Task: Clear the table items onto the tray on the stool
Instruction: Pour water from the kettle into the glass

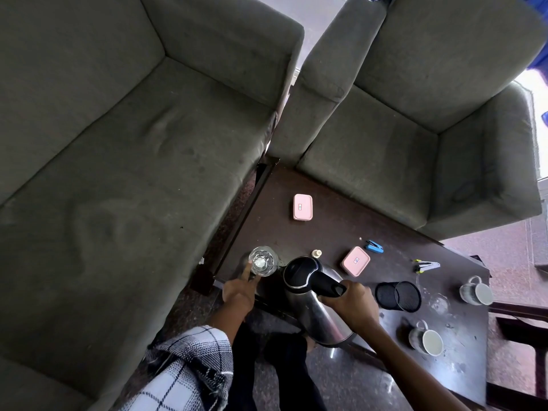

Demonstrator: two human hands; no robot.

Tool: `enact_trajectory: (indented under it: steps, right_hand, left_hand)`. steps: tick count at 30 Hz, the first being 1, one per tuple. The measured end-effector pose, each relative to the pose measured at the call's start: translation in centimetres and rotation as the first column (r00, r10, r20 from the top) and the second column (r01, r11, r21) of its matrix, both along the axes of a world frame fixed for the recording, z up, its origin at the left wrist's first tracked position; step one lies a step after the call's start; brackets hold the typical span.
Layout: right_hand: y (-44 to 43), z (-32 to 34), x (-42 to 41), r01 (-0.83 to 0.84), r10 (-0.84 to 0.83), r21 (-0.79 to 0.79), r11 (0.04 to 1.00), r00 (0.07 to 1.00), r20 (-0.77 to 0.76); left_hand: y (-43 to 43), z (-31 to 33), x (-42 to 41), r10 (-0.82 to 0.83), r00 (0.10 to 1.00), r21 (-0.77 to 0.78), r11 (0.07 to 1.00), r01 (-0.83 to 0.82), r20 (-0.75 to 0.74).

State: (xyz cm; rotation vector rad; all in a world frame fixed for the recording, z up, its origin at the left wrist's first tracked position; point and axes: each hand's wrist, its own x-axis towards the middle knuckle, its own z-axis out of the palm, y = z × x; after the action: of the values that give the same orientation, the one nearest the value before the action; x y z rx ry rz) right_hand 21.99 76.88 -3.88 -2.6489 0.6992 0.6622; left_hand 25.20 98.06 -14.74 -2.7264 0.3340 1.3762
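My right hand [351,301] grips the black handle of a steel electric kettle [314,307], held tilted above the near edge of the dark table [326,232]. My left hand [240,289] holds a clear drinking glass [263,261] at the table's left corner, fingers against its side. On the table lie two pink lidded boxes [302,207] [355,261], a blue stapler [374,246], a small cream bottle [316,253], a black mesh pen holder [398,296], a silver and yellow clip tool [427,266] and two mugs [476,290] [427,338]. No tray or stool is in view.
A grey sofa [118,173] runs along the table's left side and a grey armchair [415,129] stands behind it. A second clear glass [440,304] sits between the mugs. Dark wooden furniture [522,321] shows at the right edge.
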Motion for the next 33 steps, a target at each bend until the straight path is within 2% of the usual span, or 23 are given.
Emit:
enact_trajectory:
  steps: [33]
  right_hand:
    - [0.25,0.18,0.06,0.011,-0.011,0.008,1.0,1.0,-0.011]
  left_hand:
    - [0.17,-0.27,0.13,0.055,0.997,0.006,0.998,-0.054,-0.061]
